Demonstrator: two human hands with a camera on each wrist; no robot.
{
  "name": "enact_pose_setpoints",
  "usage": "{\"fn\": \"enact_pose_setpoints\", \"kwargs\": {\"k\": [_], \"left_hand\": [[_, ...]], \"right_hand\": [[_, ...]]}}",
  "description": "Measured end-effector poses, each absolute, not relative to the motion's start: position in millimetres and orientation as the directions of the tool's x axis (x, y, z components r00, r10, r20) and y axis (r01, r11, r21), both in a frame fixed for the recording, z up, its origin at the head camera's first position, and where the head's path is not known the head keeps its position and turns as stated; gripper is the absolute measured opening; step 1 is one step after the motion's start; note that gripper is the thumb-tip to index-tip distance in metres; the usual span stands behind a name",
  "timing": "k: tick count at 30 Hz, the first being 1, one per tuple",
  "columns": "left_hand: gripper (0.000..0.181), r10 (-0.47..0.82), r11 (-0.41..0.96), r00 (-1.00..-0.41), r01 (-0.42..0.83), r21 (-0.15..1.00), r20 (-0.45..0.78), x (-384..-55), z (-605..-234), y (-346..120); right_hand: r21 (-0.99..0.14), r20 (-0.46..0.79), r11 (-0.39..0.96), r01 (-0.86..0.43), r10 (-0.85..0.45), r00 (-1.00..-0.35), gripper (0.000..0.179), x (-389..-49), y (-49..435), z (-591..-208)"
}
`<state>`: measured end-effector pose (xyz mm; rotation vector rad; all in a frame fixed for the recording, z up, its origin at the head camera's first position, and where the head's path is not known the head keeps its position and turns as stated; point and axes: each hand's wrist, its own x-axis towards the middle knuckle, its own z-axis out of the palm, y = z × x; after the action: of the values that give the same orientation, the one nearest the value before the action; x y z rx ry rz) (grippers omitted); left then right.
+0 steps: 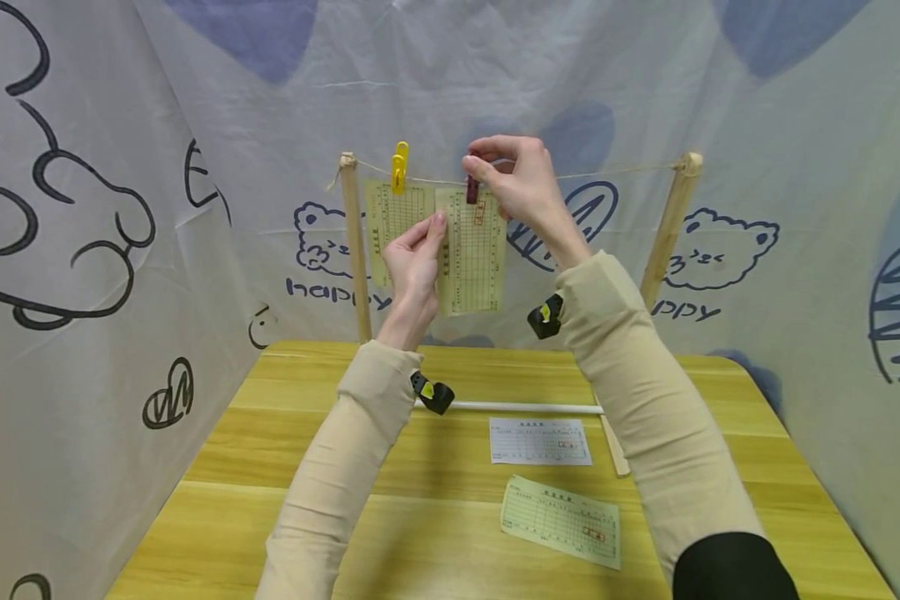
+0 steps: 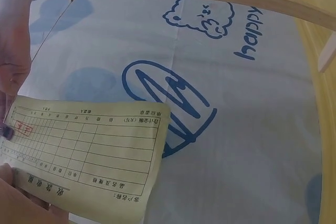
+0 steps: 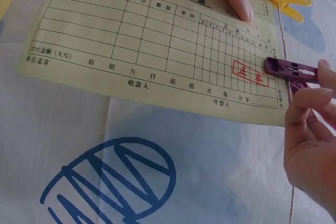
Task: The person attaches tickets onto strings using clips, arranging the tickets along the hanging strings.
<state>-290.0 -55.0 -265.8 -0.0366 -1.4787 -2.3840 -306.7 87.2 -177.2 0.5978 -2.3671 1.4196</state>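
Observation:
My right hand point(image 1: 521, 179) pinches the handle end of a dark purple clothespin point(image 3: 291, 70) at the string point(image 1: 607, 172). The clothespin's nose lies over the top edge of a yellowish receipt slip point(image 1: 474, 267), which hangs lengthwise against the string. At the slip's left edge, near the top, my left hand point(image 1: 415, 262) pinches the paper between thumb and fingers. Just left of it, a second yellowish slip point(image 1: 397, 212) hangs from the string under a yellow clothespin point(image 1: 399, 168), partly behind my left hand.
Two wooden posts, left point(image 1: 357, 258) and right point(image 1: 671, 229), carry the string. On the wooden table point(image 1: 217, 500) lie a white receipt slip point(image 1: 540, 442) and another yellowish slip point(image 1: 562, 523). Behind them runs a white rod point(image 1: 525, 407), beside a wooden foot point(image 1: 612, 442). A printed cloth hangs behind.

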Motion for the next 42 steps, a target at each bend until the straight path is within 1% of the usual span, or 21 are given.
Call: {"fn": "enact_pose_setpoints", "kwargs": {"k": [7, 14, 20, 31, 42], "left_hand": [[0.031, -0.277, -0.408, -0.941, 0.296, 0.863, 0.192, -287.1, -267.2, -56.3], [0.030, -0.306, -0.366, -0.933, 0.299, 0.881, 0.189, -284.0, -268.6, -57.7], [0.026, -0.335, -0.343, -0.918, 0.327, 0.880, 0.211, -282.1, -270.7, -58.5], [0.023, -0.364, -0.309, -0.902, 0.352, 0.883, 0.232, -283.5, -270.9, -57.7], [0.022, -0.371, -0.313, -0.891, 0.385, 0.868, 0.262, -284.3, -268.2, -56.8]], "right_hand": [[-0.751, 0.480, 0.414, -0.515, -0.193, -0.856, 0.038, -306.6, 88.5, -177.5], [-0.753, 0.477, 0.415, -0.510, -0.190, -0.858, 0.039, -306.5, 89.9, -178.7], [-0.763, 0.466, 0.406, -0.503, -0.194, -0.863, 0.044, -306.2, 90.9, -179.0], [-0.762, 0.487, 0.386, -0.520, -0.187, -0.853, 0.039, -306.0, 91.3, -180.3], [-0.768, 0.492, 0.370, -0.523, -0.182, -0.851, 0.038, -305.4, 90.7, -179.8]]}}
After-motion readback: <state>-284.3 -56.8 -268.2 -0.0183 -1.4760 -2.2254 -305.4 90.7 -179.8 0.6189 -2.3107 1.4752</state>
